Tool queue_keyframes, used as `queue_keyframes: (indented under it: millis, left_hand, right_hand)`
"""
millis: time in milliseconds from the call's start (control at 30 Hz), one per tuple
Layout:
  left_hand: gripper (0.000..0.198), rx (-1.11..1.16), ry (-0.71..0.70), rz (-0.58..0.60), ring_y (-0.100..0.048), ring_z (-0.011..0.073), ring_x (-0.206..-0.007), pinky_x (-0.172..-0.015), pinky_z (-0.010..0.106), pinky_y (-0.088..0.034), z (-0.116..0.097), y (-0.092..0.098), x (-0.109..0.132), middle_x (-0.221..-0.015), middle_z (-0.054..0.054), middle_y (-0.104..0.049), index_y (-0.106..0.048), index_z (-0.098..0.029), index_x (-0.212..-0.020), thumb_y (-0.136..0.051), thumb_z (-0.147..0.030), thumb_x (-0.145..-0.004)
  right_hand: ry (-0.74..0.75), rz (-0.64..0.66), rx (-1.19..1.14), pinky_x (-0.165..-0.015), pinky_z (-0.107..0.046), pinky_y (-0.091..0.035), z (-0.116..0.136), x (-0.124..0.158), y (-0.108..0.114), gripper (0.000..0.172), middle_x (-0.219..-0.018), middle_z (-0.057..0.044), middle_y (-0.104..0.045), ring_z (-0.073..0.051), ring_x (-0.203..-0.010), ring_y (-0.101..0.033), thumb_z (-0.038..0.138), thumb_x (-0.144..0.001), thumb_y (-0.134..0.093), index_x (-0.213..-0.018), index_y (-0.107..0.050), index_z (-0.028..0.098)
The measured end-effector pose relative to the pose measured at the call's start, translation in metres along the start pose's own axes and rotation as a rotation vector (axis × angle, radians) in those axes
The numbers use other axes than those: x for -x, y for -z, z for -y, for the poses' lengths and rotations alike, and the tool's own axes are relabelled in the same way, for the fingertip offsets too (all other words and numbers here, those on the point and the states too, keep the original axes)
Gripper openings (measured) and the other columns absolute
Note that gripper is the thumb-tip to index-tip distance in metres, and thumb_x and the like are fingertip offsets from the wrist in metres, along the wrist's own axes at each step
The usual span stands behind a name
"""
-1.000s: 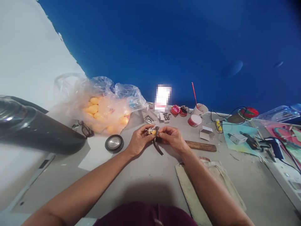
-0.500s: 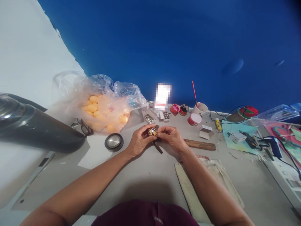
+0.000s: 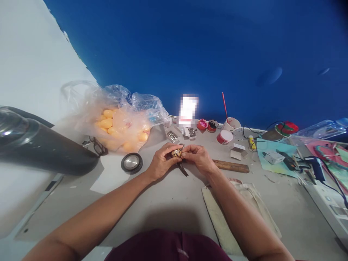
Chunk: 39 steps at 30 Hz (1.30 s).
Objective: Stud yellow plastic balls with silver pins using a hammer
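A small yellow plastic egg (image 3: 176, 153), dotted with shiny metal studs, sits between my two hands over the table. My left hand (image 3: 161, 158) is closed around its left side, thumb below and fingers above. The thumb and fingertips of my right hand (image 3: 199, 158) are pinched together against the egg's right edge; anything between them is too small to see. Beneath the hands lies a hammer with a dark claw head (image 3: 183, 169); its wooden handle (image 3: 231, 166) runs out to the right. Just beyond are small open boxes of metal tacks (image 3: 172, 136).
A clear bag of yellow eggs (image 3: 108, 123) stands at the left, near a round black-rimmed lid (image 3: 132, 163) and a large dark cylinder (image 3: 46, 145). Along the back are red-and-white cups (image 3: 224, 137) and a lit screen (image 3: 188, 110). A pale cloth (image 3: 231, 221) lies under my right forearm.
The egg has turned slightly in my fingers, and more of the dark claw shows above it. Both hands stay in nearly the same place.
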<state>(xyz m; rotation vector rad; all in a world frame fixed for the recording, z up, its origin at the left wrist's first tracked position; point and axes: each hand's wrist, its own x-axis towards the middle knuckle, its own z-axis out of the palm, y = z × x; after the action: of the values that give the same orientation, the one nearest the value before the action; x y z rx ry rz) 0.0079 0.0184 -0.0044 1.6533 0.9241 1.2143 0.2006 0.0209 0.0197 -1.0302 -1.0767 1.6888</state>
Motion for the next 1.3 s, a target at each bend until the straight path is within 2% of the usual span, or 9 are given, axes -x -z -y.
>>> queue_keyframes:
  millis: [533, 800, 1300]
  left_hand:
    - [0.032, -0.086, -0.073, -0.022, -0.067, 0.0231, -0.105, -0.096, 0.036, -0.053, -0.005, -0.002, 0.0009, -0.111, 0.009, -0.071, -0.076, -0.022, -0.116, -0.078, -0.035, -0.087]
    - [0.037, -0.082, -0.048, -0.052, -0.069, 0.0227, -0.104, -0.094, 0.034, -0.056, -0.008, -0.0023, 0.0017, -0.115, 0.01, -0.073, -0.075, -0.02, -0.118, -0.08, -0.036, -0.085]
    - [0.037, -0.116, -0.062, -0.04, -0.068, 0.024, -0.107, -0.101, 0.038, -0.053, -0.0062, -0.0007, 0.0018, -0.116, 0.009, -0.072, -0.074, -0.021, -0.119, -0.079, -0.036, -0.086]
  right_hand:
    - [-0.001, 0.018, 0.014, -0.052, -0.024, -0.035, 0.0019, 0.0003, -0.0013, 0.027, -0.064, -0.001, -0.067, -0.009, -0.053, -0.047, 0.039, -0.062, -0.092, -0.072, -0.078, 0.018]
    - [-0.043, 0.062, -0.11, -0.052, -0.025, -0.038, 0.0012, 0.0002, -0.0023, 0.03, -0.064, -0.001, -0.066, -0.011, -0.054, -0.048, 0.04, -0.058, -0.095, -0.066, -0.076, 0.019]
    - [-0.065, -0.004, -0.132, -0.052, -0.025, -0.038, 0.0005, 0.001, -0.0077, 0.032, -0.065, -0.002, -0.067, -0.01, -0.055, -0.049, 0.04, -0.055, -0.097, -0.066, -0.076, 0.018]
